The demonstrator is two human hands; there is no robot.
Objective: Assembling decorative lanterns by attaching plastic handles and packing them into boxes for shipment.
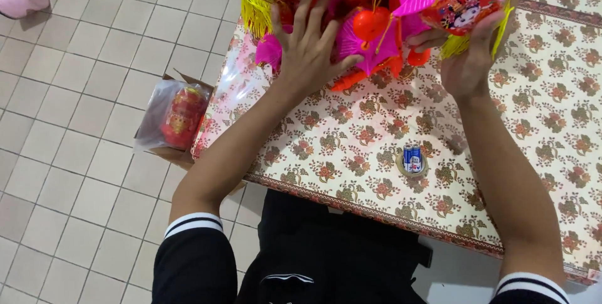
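A pale tiled floor surrounds a table covered with a floral-patterned plastic cloth, seen from above. At the far edge of the table lies a heap of red and pink toy lanterns with yellow tassels and round red bulbs. The left hand lies flat on the heap, its fingers spread wide and pressing on the pink fan-shaped pieces. The right hand cups a red lantern from below at the heap's right side; its fingers are mostly hidden behind the lantern, so how they close cannot be told. Two small blue batteries stand side by side on the table, well apart from both hands, nearer the person. A cardboard box beside the table's left edge holds another lantern wrapped in clear film. The step in hand appears to be gathering or steadying the heap; the next move calls for a firm two-handed hold, lest loose pieces slide.
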